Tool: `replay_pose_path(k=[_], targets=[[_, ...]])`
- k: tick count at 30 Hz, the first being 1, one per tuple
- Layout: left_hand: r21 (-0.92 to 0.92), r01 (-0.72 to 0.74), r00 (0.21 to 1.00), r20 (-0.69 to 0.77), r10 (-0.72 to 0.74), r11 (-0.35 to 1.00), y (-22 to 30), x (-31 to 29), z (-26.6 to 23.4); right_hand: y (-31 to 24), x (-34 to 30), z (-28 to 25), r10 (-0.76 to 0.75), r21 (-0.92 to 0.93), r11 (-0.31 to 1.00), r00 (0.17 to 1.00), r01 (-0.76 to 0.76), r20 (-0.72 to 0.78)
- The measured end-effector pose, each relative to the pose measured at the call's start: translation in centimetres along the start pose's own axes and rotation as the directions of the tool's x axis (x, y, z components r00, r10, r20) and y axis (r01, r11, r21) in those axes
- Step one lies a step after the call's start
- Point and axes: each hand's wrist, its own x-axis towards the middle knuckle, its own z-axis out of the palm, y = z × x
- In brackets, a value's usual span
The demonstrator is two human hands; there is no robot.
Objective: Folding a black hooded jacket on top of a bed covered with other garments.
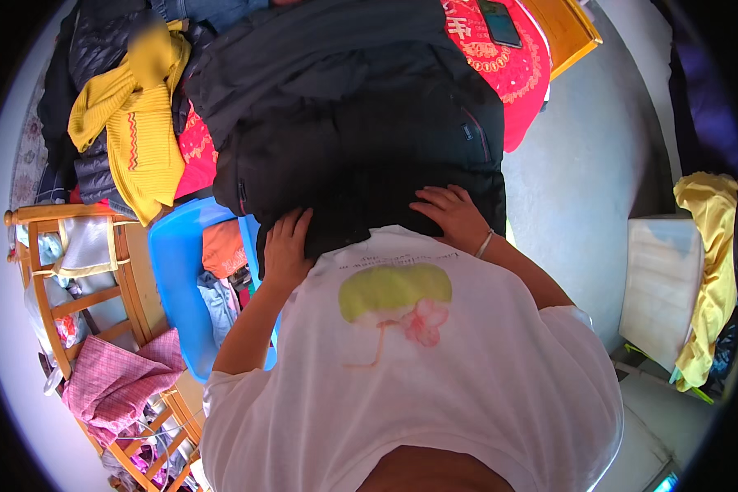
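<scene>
A bulky black padded jacket [361,139] lies spread flat, its hem toward the person, on the red-covered table.

A home: clothes heaped [131,107] on a red-clothed table [517,74], wooden chair [57,279].

Two hands: left hand [287,246], right hand [451,215]. One black jacket [361,123]. One yellow sweater [135,131]. One blue tub [176,271]. One phone [500,23].
</scene>
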Motion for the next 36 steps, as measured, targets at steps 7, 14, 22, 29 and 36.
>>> replay_pose_path(k=[7, 14, 22, 29, 36], targets=[[-0.048, 0.012, 0.996, -0.09, -0.017, 0.999, -0.2, 1.5, -1.5, 0.4, 0.1, 0.9, -0.019, -0.218, 0.975, 0.994, 0.043, 0.111], [-0.171, -0.079, 0.978, -0.202, 0.044, 0.982, 2.5, 2.7, -7.3, -1.7, 1.1, 0.3, 0.115, -0.038, 0.992, 0.991, -0.118, -0.061], [-0.205, -0.164, 0.98, -0.146, 0.136, 0.965, 5.4, 2.2, -15.9, -2.4, 1.3, -7.3, 0.02, 0.116, 0.993, 0.957, 0.014, -0.288], [-0.295, -0.234, 0.795, 0.491, 0.357, 0.927, 7.6, -2.0, -20.3, -4.3, -3.5, -12.8, -0.222, 0.236, 0.956, 0.957, 0.175, 0.187], [-0.542, 0.25, 0.511, 0.778, 0.366, 0.802, 4.2, -0.1, -16.4, -2.1, -1.4, -11.3, -0.283, 0.372, 0.925, 0.797, 0.08, 0.534]])
